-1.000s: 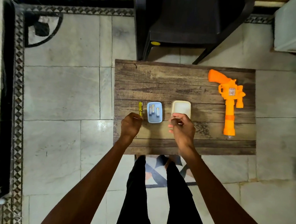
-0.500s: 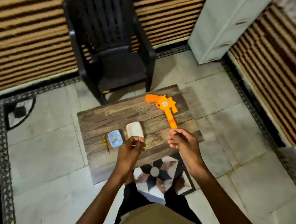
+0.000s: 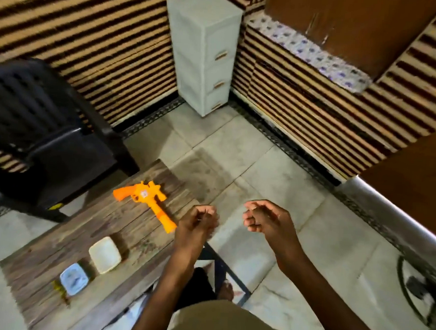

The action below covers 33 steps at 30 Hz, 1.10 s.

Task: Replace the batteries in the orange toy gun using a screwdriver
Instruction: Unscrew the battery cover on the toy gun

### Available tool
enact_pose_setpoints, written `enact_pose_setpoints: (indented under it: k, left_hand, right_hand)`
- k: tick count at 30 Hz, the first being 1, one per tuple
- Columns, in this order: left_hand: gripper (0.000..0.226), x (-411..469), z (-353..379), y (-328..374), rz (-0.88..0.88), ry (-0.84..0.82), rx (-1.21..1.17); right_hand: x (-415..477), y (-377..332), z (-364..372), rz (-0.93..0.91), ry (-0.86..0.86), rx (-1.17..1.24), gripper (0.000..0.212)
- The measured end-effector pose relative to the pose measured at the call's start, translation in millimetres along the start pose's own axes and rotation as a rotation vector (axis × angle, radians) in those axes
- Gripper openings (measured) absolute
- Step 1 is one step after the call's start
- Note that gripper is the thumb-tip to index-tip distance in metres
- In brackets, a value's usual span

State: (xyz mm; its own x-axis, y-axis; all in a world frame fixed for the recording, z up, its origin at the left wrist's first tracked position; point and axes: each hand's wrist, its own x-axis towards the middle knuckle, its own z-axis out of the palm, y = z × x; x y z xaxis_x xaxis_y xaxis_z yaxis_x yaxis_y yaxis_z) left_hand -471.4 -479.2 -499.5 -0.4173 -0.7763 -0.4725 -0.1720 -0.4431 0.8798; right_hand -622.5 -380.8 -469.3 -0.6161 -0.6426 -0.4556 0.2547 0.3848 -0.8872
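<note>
Toy gun [image 3: 145, 201]: lies flat on its side at the far end of the wooden table [image 3: 39, 268], with its grip pointing away and its barrel reaching toward the near edge.
Left hand [image 3: 198, 221]: raised above the table's near corner, just beside the barrel tip, touching nothing on the table. The fingers are curled, and the blur hides whether they pinch something small.
Right hand [image 3: 264, 218]: held up over the floor, apart from the left hand, fingers curled. I cannot tell if it holds anything.
Handling: the gun looks like hollow moulded plastic, so probably light, stiff and a little slick. It would likely skid while a screw is turned, so I would pin it by the thick body or grip, not the thin barrel.
Screwdriver [image 3: 60, 289]: a small yellow tool at the table's other end, well apart from the gun.
Boxes: a blue tub [image 3: 74, 278] and a white box [image 3: 105, 254] sit between the screwdriver and the gun. Their contents are too blurred to make out.
Writing: a small square sticker on the gun's side is unreadable. No brand is visible.
</note>
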Motion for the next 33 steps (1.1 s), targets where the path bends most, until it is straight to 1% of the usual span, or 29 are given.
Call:
enact_pose_setpoints:
  k: [4, 9, 13, 15, 19, 24, 29, 33]
  left_hand:
    - [0.012, 33, 47, 25, 0.056, -0.019, 0.006]
    - [0.014, 96, 94, 60, 0.077, 0.012, -0.046]
    - [0.019, 162, 124, 84, 0.086, 0.035, -0.079]
    - [0.02, 193, 136, 100, 0.06, 0.062, -0.098]
    - [0.02, 248, 155, 136, 0.048, 0.099, -0.126]
    - [0.023, 306, 171, 183, 0.126, 0.155, -0.134]
    - [0.022, 361, 173, 216, 0.161, 0.324, -0.19]
    - [0.019, 398, 166, 238, 0.178, 0.543, -0.282]
  right_hand:
    - [41, -21, -35, -0.003, 0.045, 0.032, 0.015]
    - [113, -50, -60, -0.011, 0.031, 0.046, 0.015]
    - [192, -86, -65, -0.018, -0.018, -0.022, 0.016]
    - [228, -108, -64, -0.005, -0.044, -0.058, 0.016]
    - [291, -154, -60, -0.045, -0.127, -0.073, 0.014]
    - [368, -207, -49, -0.087, -0.265, -0.041, 0.015]
    - [445, -247, -20, -0.124, -0.44, -0.117, 0.016]
    - [505, -280, 18, -0.137, -0.632, -0.208, 0.016]
